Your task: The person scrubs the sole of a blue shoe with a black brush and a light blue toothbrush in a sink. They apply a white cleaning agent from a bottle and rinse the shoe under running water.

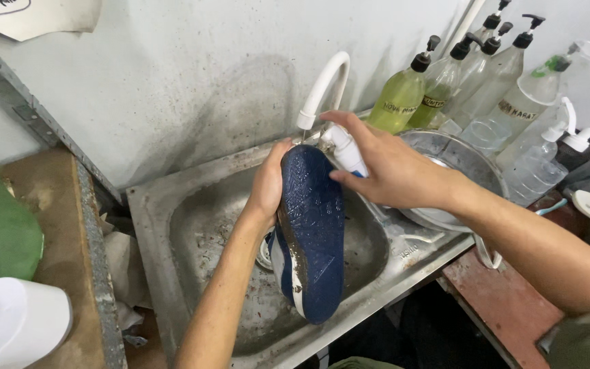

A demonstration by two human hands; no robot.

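Shoe point(312, 236), dark blue textured sole with white edging, held sole-up over the stainless steel sink point(172, 225); toe toward the viewer, heel up near the tap. Grime shows along the sole's left edge; the tread itself looks wet, though no lather can be made out, so cleaning appears begun rather than finished.

Left hand point(270, 181): closed around the heel end, thumb side against the sole, steadying the shoe.

Right hand point(384, 164): fingers wrapped around a small white spray bottle point(345, 152), nozzle aimed at the heel of the sole.

White curved faucet point(322, 85): just above the heel; whether water runs is hard to tell.

Sink basin: stained, speckled with dirt.

Metal bowl point(466, 157): right of the sink, behind the right wrist.

Pump bottles point(445, 89): row along the wall, green and clear liquids.
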